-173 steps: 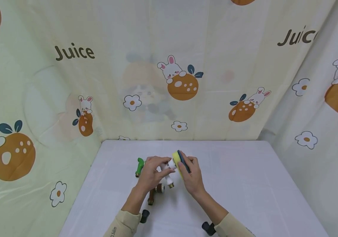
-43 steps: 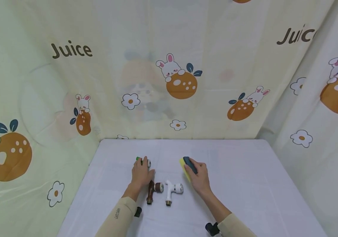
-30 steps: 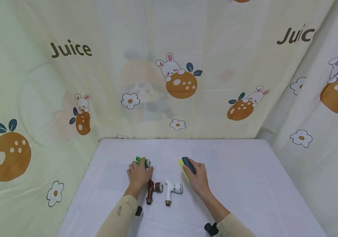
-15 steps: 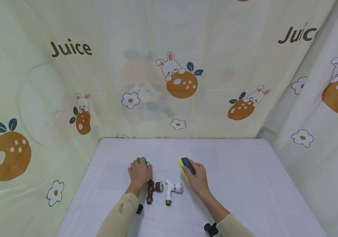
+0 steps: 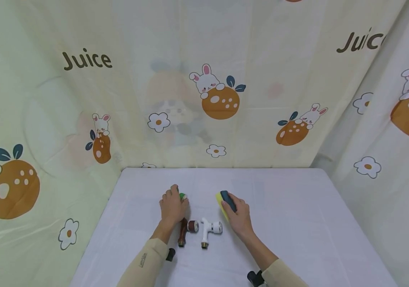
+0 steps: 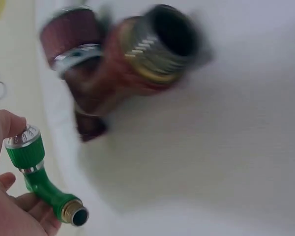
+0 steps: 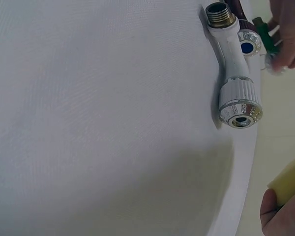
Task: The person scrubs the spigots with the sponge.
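Left hand [image 5: 172, 205] fingers curl around a green tap [image 6: 39, 179]; right hand [image 5: 239, 217] fingers grip a yellow sponge [image 5: 223, 204]; brown tap [image 5: 183, 231] and white tap [image 5: 208, 230] lie between.

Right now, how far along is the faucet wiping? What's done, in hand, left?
Looks done: the white faucet lies set down on the table, beside the brown faucet. In hand: the left hand grips the green faucet, lifted off the table; the right hand holds the yellow sponge. Left: the green one, sponge not yet touching it. Whether the brown one was wiped, cannot tell.
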